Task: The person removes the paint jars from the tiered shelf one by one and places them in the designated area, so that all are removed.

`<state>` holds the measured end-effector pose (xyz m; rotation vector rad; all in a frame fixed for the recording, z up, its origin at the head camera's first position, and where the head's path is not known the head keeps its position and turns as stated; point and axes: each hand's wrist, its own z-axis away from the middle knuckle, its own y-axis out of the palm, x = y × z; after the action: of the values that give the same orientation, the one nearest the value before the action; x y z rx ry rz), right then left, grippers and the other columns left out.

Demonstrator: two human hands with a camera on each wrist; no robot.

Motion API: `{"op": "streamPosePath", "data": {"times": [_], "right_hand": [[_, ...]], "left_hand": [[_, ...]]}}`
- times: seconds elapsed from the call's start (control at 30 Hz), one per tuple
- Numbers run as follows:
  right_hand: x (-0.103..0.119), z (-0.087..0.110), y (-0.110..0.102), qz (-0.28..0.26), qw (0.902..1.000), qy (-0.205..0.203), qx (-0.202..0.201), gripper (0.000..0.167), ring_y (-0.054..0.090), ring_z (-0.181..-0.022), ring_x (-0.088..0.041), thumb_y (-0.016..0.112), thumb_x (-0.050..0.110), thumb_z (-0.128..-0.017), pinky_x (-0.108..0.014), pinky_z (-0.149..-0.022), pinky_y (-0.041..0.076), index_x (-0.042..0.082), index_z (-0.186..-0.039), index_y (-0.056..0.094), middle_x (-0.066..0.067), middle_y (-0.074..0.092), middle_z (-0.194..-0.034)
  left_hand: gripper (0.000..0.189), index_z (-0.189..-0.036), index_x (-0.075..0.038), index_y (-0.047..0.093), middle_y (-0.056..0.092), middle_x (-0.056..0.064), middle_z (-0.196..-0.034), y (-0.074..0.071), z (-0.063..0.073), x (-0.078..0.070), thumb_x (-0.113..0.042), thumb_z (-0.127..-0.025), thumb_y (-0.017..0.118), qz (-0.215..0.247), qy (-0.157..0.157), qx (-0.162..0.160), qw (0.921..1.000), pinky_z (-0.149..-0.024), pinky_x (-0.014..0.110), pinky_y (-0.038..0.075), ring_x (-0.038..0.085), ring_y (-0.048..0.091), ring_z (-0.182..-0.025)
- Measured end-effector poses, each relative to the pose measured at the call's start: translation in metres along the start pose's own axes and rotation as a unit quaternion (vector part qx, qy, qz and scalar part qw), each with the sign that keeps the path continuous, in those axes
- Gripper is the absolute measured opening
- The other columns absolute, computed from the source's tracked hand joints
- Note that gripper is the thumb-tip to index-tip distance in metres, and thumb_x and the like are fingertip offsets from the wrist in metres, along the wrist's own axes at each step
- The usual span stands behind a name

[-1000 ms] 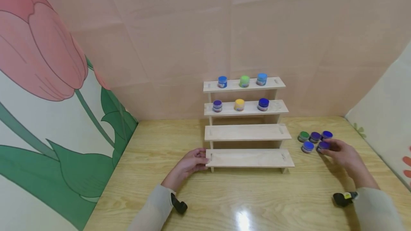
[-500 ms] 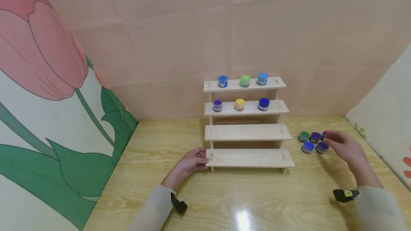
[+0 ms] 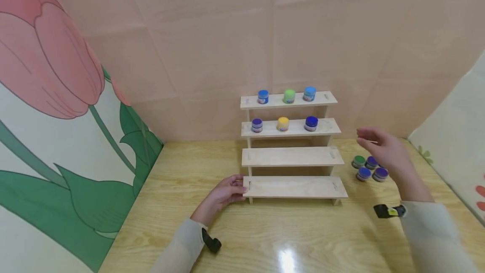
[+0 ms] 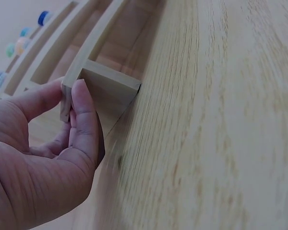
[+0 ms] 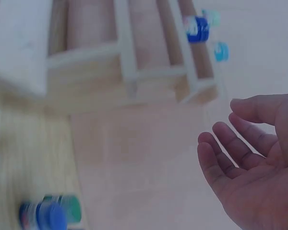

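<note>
My left hand (image 3: pixel 223 192) pinches the left end of the lowest board of a four-step wooden display rack (image 3: pixel 295 186); in the left wrist view its thumb and fingers close around the board's corner. My right hand (image 3: pixel 386 151) is raised over the small paint jars on the table, right of the rack. In the right wrist view, its fingers are loosely bent with nothing between them. Below it stand a green-lidded jar (image 3: pixel 358 162), a blue-lidded jar (image 3: pixel 363 174) and purple-lidded jars (image 3: pixel 380 175); another jar is mostly hidden behind the hand.
On the rack's top step are a blue jar (image 3: pixel 263 97), a light green jar (image 3: pixel 289 96) and a light blue jar (image 3: pixel 309 94). The step below bears a purple jar (image 3: pixel 257 125), a yellow jar (image 3: pixel 283 124) and a dark blue jar (image 3: pixel 311 124). A wall stands behind.
My right hand has come off the jars at the right, rising and moving left and away from me, without a jar. The left hand stays at the rack.
</note>
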<state>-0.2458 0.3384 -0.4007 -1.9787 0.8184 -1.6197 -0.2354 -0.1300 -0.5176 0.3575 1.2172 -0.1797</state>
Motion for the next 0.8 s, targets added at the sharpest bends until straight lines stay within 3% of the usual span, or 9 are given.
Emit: {"op": "streamPosePath", "data": {"times": [0.1,0.2,0.3,0.37,0.43,0.8], "right_hand": [[0.015,-0.006,0.004,-0.01,0.9998,-0.017,0.001,0.057,0.055,-0.119,-0.04,0.055,0.044,-0.103,-0.009,-0.075,0.042,0.003,-0.142,0.053,-0.025,0.058,-0.136],[0.026,-0.011,0.009,-0.017,0.9996,-0.024,0.006,0.056,0.055,-0.12,-0.041,0.055,0.042,-0.103,-0.012,-0.078,0.047,0.003,-0.142,0.052,-0.025,0.057,-0.135],[0.037,-0.016,0.015,-0.024,0.9992,-0.029,0.014,0.054,0.054,-0.122,-0.044,0.055,0.039,-0.104,-0.035,-0.092,0.055,0.001,-0.143,0.051,-0.027,0.056,-0.136],[0.043,-0.019,0.018,-0.027,0.999,-0.027,0.022,0.055,0.053,-0.124,-0.047,0.054,0.039,-0.105,-0.055,-0.098,0.052,0.001,-0.143,0.05,-0.028,0.054,-0.137],[0.048,-0.022,0.021,-0.033,0.9986,-0.027,0.03,0.054,0.051,-0.126,-0.049,0.054,0.038,-0.105,-0.066,-0.1,0.045,0.0,-0.144,0.049,-0.029,0.053,-0.138],[0.066,-0.033,0.036,-0.053,0.997,-0.032,0.046,0.051,0.051,-0.127,-0.048,0.058,0.032,-0.104,-0.064,-0.102,0.046,0.001,-0.143,0.048,-0.028,0.053,-0.139]], "left_hand": [[0.057,-0.145,0.005,0.042,0.06,0.008,-0.109,0.0,0.001,0.0,0.003,-0.093,0.066,-0.001,0.001,0.0,1.0,-0.073,0.027,0.059,0.017,0.065,-0.085],[0.057,-0.145,0.005,0.042,0.059,0.008,-0.108,0.0,0.001,0.0,0.003,-0.093,0.066,0.001,0.0,-0.001,1.0,-0.073,0.027,0.059,0.017,0.065,-0.085],[0.057,-0.145,0.005,0.042,0.059,0.008,-0.108,0.0,0.001,0.0,0.003,-0.094,0.066,0.002,0.001,0.0,1.0,-0.073,0.027,0.059,0.017,0.065,-0.085],[0.056,-0.145,0.005,0.042,0.06,0.008,-0.108,0.0,0.001,0.0,0.003,-0.094,0.066,0.002,0.002,0.0,1.0,-0.073,0.027,0.059,0.017,0.065,-0.085],[0.056,-0.145,0.005,0.042,0.06,0.007,-0.107,0.0,0.001,0.001,0.003,-0.094,0.066,0.002,0.003,0.001,1.0,-0.073,0.026,0.059,0.017,0.065,-0.085],[0.055,-0.144,0.004,0.044,0.06,0.008,-0.106,0.0,0.0,0.001,0.003,-0.094,0.066,0.006,-0.003,-0.006,1.0,-0.072,0.026,0.06,0.017,0.065,-0.084]]}}
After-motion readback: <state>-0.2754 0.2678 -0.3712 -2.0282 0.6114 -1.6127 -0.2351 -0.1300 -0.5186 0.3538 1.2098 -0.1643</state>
